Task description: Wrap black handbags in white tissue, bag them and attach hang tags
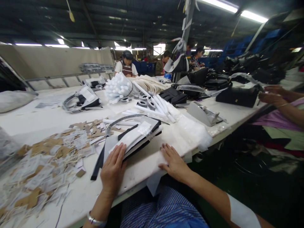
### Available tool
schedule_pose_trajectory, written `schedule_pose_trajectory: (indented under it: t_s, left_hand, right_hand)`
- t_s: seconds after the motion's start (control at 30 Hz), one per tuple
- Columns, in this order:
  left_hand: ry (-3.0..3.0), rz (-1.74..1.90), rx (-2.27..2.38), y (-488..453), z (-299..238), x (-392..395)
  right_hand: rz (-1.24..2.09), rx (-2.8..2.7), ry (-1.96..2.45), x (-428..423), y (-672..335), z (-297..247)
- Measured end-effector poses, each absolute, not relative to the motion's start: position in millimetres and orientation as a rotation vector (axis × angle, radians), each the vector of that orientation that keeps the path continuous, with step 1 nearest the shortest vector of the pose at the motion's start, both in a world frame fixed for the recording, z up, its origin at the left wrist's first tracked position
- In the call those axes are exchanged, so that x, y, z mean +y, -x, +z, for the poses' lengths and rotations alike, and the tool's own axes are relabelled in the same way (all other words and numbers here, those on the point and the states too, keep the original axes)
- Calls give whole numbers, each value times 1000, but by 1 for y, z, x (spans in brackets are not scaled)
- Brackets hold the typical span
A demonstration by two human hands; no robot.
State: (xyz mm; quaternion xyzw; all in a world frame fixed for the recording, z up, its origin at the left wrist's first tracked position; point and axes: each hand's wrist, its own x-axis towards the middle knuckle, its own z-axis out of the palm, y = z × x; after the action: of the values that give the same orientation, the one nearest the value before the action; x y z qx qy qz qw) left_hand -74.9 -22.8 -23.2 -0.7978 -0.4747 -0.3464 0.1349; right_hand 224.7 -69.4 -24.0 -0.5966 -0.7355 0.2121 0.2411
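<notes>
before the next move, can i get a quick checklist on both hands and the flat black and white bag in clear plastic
1. Left hand lies open, fingertips on the flat black and white bag in clear plastic wrap: ok.
2. Right hand lies open on the white table, holding nothing: ok.
3. Bag lies flat on the table: ok.
4. Grey tape dispenser stands apart from the right hand: ok.
5. Long black strap beside the left hand, joined to the bag or loose: cannot tell.
6. Heap of brown card tags with strings lies clear of both hands: ok.
</notes>
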Motion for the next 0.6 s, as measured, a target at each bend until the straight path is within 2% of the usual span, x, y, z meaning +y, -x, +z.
schedule_pose_trajectory:
  t_s: [0.13,0.3,0.47,0.6]
  left_hand:
    - [2275,-1045,-1382,76,-24,-23]
    - [2254,-1047,-1399,78,-24,-23]
    - [2209,-1113,-1460,80,-23,-24]
    - [2187,-1156,-1516,80,-22,-25]
  right_hand:
    - [817,-2318,1193,-46,-194,-6]
    - [847,-2450,874,7,-168,3]
    - [934,-2278,860,53,-152,-7]
    - [883,-2127,1024,49,-145,-16]
